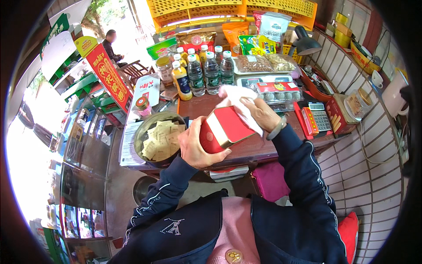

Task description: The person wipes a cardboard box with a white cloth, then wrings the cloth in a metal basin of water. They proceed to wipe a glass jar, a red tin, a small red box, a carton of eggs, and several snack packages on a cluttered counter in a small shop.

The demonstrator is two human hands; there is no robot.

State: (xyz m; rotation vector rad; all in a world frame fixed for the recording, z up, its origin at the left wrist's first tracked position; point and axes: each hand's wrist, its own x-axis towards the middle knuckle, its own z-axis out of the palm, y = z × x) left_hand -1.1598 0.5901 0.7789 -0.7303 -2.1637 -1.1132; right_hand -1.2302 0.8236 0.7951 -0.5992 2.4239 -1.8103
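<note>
My left hand (197, 145) grips a red box (230, 123) with a pale band and gold-coloured edges, tilted above the front of the brown table (244, 150). In my right hand (262, 114) is a white cloth or tissue (239, 95), held against the far right side of the box. Part of the cloth is blurred. Just left of my left hand stands a round tin (138, 132) filled with small paper sachets (161, 140). Whether the box is open on the side away from me cannot be seen.
Several drink bottles (197, 76) stand behind the box. To the right are egg cartons (278, 92), a calculator (318, 117) and a desk lamp (305, 44). A pink-lidded jar (142, 105) and papers (130, 145) lie left. A person (112, 49) sits outside.
</note>
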